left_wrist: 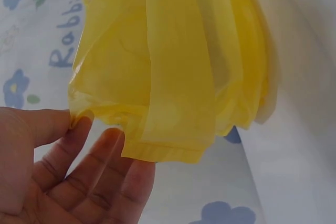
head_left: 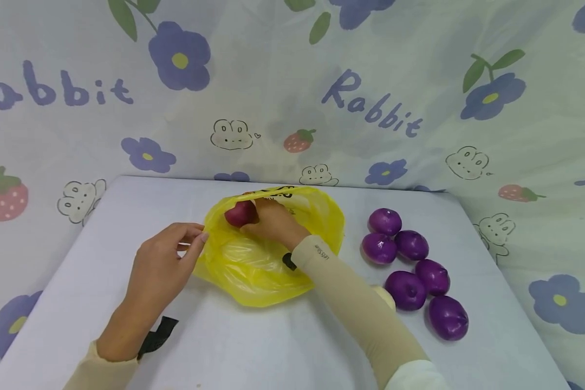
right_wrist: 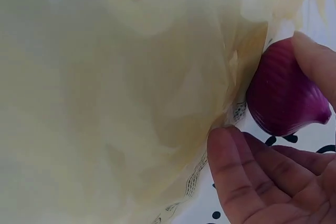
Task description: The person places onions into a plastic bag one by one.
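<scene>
A yellow plastic bag (head_left: pixel 263 265) lies open on the white table (head_left: pixel 253 341). My left hand (head_left: pixel 163 262) pinches the bag's left rim between thumb and forefinger; the left wrist view shows the yellow film (left_wrist: pixel 173 66) gathered at that pinch. My right hand (head_left: pixel 273 221) reaches inside the bag's mouth and holds a purple-red onion (head_left: pixel 240 213). In the right wrist view the onion (right_wrist: pixel 283 95) sits between my fingertips against the pale bag wall (right_wrist: pixel 131 87).
Several purple onions (head_left: pixel 411 271) lie in a cluster on the table to the right of the bag. A pale object (head_left: pixel 386 297) peeks out beside my right forearm. A flower-and-rabbit printed cloth (head_left: pixel 351 97) hangs behind the table.
</scene>
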`<state>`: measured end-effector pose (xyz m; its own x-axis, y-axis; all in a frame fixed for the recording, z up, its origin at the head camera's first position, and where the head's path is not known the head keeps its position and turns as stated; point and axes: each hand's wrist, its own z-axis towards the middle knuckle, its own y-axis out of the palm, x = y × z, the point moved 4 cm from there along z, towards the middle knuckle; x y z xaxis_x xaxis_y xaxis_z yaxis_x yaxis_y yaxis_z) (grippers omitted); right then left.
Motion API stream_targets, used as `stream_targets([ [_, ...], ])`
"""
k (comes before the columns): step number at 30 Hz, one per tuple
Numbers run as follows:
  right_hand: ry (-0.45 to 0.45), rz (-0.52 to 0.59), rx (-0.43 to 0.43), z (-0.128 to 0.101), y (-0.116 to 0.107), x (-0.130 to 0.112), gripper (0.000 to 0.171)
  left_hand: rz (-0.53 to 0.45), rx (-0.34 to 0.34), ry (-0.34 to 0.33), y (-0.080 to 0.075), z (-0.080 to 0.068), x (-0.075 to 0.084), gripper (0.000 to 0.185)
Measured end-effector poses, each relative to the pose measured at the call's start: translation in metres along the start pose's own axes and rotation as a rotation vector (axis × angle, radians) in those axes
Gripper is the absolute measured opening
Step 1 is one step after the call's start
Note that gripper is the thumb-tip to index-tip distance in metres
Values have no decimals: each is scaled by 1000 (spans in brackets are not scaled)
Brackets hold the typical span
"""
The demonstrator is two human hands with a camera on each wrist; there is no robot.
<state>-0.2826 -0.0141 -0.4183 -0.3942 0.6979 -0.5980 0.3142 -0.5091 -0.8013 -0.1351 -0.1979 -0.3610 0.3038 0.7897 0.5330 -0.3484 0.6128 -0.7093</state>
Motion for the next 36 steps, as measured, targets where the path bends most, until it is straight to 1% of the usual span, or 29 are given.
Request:
stream_targets([
  [2, 6, -28, -17, 1, 1, 0, 74, 0, 1, -5, -1, 0, 0, 17],
  [4, 8, -71, -40, 1, 2, -2, 71, 0, 5, -4, -1, 0, 1, 17],
  [8, 20, -97, -65, -3, 2, -6, 67, -2, 7, 1, -1, 1, 0, 17],
  [10, 33, -119, -78, -5, 2, -6, 70, 0, 5, 3, -1, 1, 0, 17],
  [14, 47, -164, -101, -8, 0, -8, 80, -3, 7, 13, -1, 2, 0, 16],
  [17, 34, -178, -117, -11, -2, -10, 86, -8, 9, 17, -1, 2, 1, 16],
  [19, 16, -180, -132, -14, -3, -11, 86, -11, 6, 11, -1, 1, 0, 15],
  [24, -21, -260, -179, -21, -4, -15, 93, -2, 4, 6, -2, 1, 0, 15],
  [27, -26, -306, -205, -27, -6, -16, 99, 3, 5, 12, -1, 1, 0, 15],
  [36, -68, -374, -250, -49, -14, -30, 93, 1, -9, -11, 1, 1, 0, 16],
])
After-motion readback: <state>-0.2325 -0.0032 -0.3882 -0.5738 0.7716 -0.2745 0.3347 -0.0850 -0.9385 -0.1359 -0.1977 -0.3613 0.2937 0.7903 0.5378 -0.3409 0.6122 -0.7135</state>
